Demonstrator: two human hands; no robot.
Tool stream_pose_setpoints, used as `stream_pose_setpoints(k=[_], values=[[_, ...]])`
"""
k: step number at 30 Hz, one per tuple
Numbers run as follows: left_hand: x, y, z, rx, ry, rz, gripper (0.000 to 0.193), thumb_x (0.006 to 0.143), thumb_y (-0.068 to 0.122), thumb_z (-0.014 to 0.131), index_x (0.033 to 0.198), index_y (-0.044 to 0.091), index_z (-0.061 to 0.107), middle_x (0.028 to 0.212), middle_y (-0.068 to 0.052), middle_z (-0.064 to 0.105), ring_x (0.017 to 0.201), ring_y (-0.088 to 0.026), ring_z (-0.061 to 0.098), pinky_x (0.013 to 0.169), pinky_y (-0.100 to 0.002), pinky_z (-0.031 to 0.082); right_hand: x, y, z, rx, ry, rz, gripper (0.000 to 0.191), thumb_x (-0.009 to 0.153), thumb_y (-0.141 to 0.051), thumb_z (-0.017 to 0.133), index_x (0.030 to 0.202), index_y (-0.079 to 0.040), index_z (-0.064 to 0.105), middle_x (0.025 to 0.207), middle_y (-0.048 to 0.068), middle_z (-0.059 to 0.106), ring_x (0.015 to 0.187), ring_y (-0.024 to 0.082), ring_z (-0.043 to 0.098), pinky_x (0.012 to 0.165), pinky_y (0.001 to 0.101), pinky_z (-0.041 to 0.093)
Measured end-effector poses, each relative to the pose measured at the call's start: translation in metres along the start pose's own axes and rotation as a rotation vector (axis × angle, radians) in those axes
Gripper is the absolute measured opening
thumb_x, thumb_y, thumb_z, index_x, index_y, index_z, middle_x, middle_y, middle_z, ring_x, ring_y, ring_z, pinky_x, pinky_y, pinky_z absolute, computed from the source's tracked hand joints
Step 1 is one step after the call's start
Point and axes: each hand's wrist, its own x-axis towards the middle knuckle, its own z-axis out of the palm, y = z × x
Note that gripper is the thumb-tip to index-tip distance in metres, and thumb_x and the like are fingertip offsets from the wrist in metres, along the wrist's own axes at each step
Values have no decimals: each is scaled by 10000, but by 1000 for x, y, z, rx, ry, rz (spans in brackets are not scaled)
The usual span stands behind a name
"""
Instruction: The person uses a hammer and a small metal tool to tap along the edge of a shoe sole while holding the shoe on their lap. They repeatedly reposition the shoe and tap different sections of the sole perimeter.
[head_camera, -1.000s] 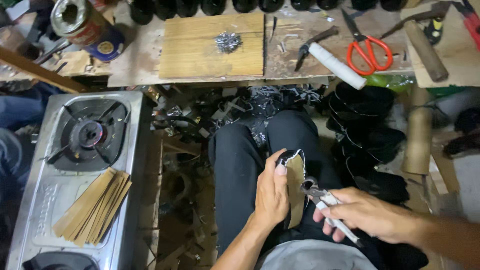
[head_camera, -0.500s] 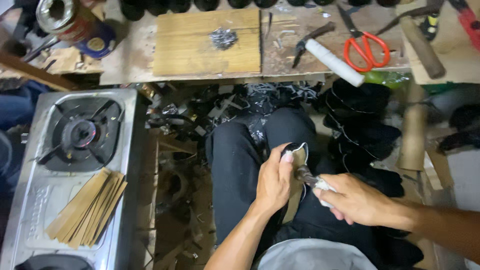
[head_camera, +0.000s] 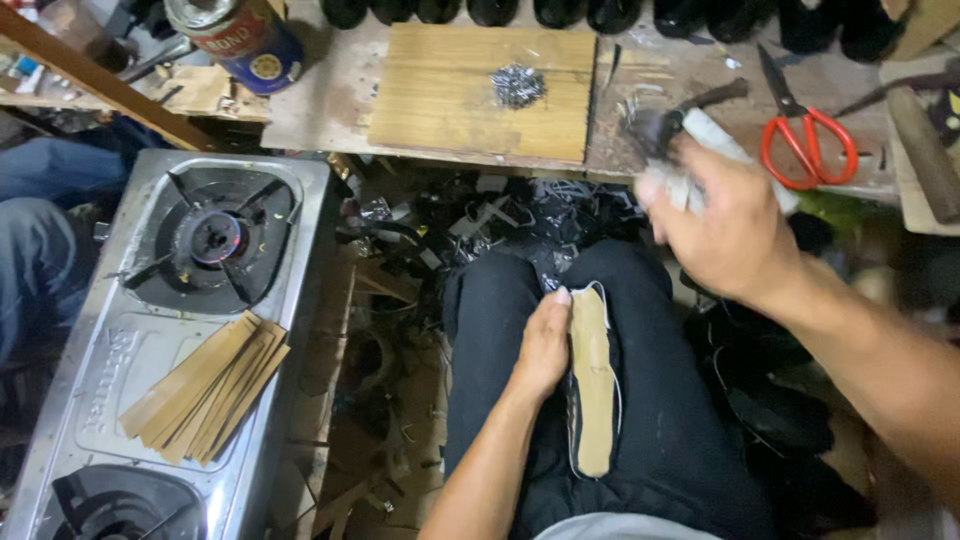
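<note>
Pinning a shoe upper with its tan, elongated cardboard-like insole (head_camera: 592, 380) against the lap, the left hand (head_camera: 543, 345) lay curled along the insole's left edge, thumb tip up near the toe end, fingers pressed on the rim rather than spread. Insole face was up, resting on the right thigh of the black trousers (head_camera: 660, 440).

Right hand (head_camera: 725, 225) was up and away, motion-blurred, over the front edge of the worn wooden workbench (head_camera: 320, 110). It was closed around something pale with a dark metal part (head_camera: 665, 125) poking out toward the bench; too blurred to say exactly which tool, or how tightly it was held.

Key relation: insole's long axis ran near-vertical in the head view, toe end far from the body, heel end near the waist. It lay below and to the left of the right hand, well apart from it. Left hand was the nearer one, touching it.

Around: light wooden board (head_camera: 470, 90) on the bench with a small heap of shiny metal tacks (head_camera: 518, 85) on it, red-handled scissors (head_camera: 808, 140) to the right, a round tin can (head_camera: 235, 35) at upper left. Steel two-burner gas stove (head_camera: 190, 330) on the left carried a fanned stack of tan strips (head_camera: 205, 390). Dark scraps (head_camera: 480, 215) littered the floor between stove and knees. Another person's blue-jeaned leg (head_camera: 40, 250) showed at far left.
</note>
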Motion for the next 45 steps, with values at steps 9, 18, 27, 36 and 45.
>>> stream_pose_setpoints(k=[9,18,27,36,45], values=[[-15,28,-4,-52,-73,-34,422,1043,388,477,1190,23,628,1038,-40,682,979,-121,616,909,-289,489,143,3,66,-388,-227,0,274,930,-68,534,1159,5,664,728,182,685,646,304,679,700,491,548],[-36,59,-12,-183,-128,10,444,929,173,692,1313,1,550,1057,-52,702,917,-105,652,823,-261,540,73,10,31,-131,-510,131,184,920,-161,594,992,-45,718,816,132,758,754,251,733,715,421,565],[-87,100,10,287,-80,216,467,883,144,699,1319,27,579,881,-122,744,617,-172,648,611,-314,536,-69,8,-11,248,-1108,646,220,920,-248,611,990,-67,713,765,17,632,706,118,598,660,321,583],[-105,104,30,375,-55,494,462,937,119,694,1353,-2,535,993,-195,742,862,-327,758,755,-394,597,-75,3,-41,-38,-1089,485,173,851,-185,590,961,-73,663,740,78,685,704,202,675,699,394,577],[-112,100,40,507,-68,636,518,927,106,704,1379,-40,494,1017,-232,710,899,-412,719,806,-449,575,-63,-4,-60,-224,-1148,443,147,887,-165,598,961,-53,659,777,150,720,770,304,731,758,444,553]])
